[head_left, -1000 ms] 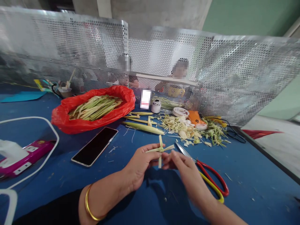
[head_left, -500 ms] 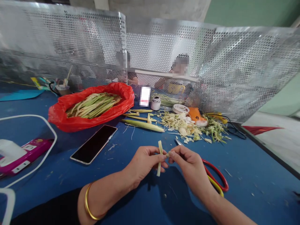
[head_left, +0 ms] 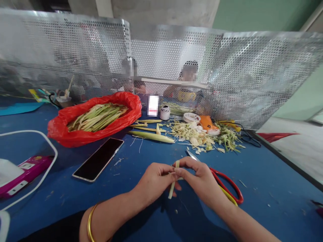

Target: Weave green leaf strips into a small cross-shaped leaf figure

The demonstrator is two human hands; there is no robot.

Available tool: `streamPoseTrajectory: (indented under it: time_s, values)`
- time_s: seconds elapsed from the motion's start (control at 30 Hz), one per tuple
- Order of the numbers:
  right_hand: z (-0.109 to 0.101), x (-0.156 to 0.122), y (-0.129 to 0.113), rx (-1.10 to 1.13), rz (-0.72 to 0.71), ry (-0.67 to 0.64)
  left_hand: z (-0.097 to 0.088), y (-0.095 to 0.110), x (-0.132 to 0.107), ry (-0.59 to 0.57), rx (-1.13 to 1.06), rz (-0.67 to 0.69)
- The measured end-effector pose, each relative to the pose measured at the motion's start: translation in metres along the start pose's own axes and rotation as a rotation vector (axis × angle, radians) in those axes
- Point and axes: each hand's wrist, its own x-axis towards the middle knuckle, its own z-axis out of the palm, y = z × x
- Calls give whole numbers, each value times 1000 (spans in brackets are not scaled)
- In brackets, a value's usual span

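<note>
Between my two hands is a pale green leaf strip (head_left: 172, 190), slanting up past the fingertips, with a second short piece partly showing across it. My left hand (head_left: 157, 178) pinches the strip between thumb and fingers. From the other side my right hand (head_left: 198, 174) closes its thumb and forefinger on the strip's upper part. Fingers hide just how the pieces cross. Partly under my right hand lie scissors (head_left: 228, 181) with red and yellow handles, blades pointing away. Beyond the hands rests a long green leaf stalk (head_left: 151, 136).
A red plastic bag (head_left: 59, 136) of leaf strips and a dark phone (head_left: 99, 159) lie left, near a purple power strip (head_left: 30, 171) and white cable. Leaf scraps (head_left: 191, 132), a tape roll (head_left: 191, 117) and a small jar (head_left: 165, 113) stand before the perforated metal screen (head_left: 161, 53); people sit behind it.
My right hand has moved left to meet my left hand, gripping the strip's upper part. The strip now tilts more. The view has shifted slightly.
</note>
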Motion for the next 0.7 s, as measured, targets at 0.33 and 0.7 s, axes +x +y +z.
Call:
streamPoseTrajectory:
  time_s: [0.33,0.7]
  values:
    - [10,-11,0,-212,-307,121,1,-2,-1,-117,106,-20]
    - [-17,12,16,-24,-40,123,-15,9,14,46,-510,33]
